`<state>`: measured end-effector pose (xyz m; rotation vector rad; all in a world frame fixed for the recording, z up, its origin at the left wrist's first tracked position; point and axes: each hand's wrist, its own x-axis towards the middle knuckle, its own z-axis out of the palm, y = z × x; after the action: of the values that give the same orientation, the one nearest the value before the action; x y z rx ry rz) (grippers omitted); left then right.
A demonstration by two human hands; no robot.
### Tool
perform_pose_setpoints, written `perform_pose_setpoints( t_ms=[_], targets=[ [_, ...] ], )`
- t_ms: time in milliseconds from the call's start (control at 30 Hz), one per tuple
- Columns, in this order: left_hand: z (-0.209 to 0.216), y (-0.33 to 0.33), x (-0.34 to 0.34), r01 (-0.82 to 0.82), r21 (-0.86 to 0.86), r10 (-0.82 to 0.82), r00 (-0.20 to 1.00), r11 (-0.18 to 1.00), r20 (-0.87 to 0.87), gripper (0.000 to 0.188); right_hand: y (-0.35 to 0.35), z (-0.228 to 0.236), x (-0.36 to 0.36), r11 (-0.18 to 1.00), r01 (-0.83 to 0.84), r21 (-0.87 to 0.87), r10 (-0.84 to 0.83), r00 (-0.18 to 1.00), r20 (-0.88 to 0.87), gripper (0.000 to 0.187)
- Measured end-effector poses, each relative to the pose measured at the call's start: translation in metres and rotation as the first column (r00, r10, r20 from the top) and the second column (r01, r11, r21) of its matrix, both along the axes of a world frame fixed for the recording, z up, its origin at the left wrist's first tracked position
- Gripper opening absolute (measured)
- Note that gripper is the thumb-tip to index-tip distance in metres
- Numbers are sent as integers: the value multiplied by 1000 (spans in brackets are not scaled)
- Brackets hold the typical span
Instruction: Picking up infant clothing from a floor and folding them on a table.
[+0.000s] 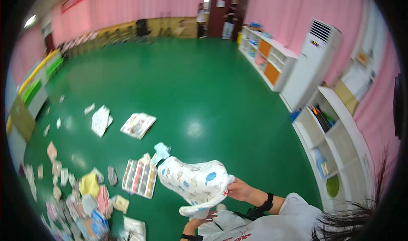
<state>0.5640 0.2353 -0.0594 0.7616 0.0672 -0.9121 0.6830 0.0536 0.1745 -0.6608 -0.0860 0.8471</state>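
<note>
A white cloth [193, 181] printed with blue fish and small animal shapes hangs in front of me, bulging and folded over at its lower edge. My right hand [240, 190] is closed on its right edge. At the cloth's lower end, my left hand [204, 219] grips the folded part, its fingers partly hidden by the fabric. Just beyond the cloth, on the green floor, lie a light blue piece of fabric [161, 152] and a striped, multicoloured folded stack [139, 178]. Whether the cloth is a garment or a blanket I cannot tell.
Many small clothes, among them a yellow one [89, 184] and a pink one [103, 198], lie heaped at the lower left. Farther off are two white printed folded pieces [138, 125] [101, 121]. White shelves [327, 135] and a standing air conditioner [312, 62] line the right; people stand by the door.
</note>
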Motion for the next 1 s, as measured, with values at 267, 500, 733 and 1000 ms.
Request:
perform_pose_setpoints(
  t_ms=[267, 500, 733, 1000],
  targets=[
    [29, -74, 45, 136, 289, -272, 819, 948, 506, 49, -201, 18, -105, 805, 575, -142, -535, 809, 243, 26],
    [56, -280, 93, 363, 221, -404, 896, 905, 183, 46, -351, -15, -233, 373, 840, -393, -750, 523, 405, 23],
    [3, -446, 96, 595, 171, -566, 802, 786, -189, 43, -446, -44, -306, -95, 930, -354, -850, 109, 515, 17],
    [102, -602, 86, 888, 169, -858, 457, 427, -235, 29, -519, -64, -323, -416, 758, -502, -859, -146, 490, 23]
  ],
)
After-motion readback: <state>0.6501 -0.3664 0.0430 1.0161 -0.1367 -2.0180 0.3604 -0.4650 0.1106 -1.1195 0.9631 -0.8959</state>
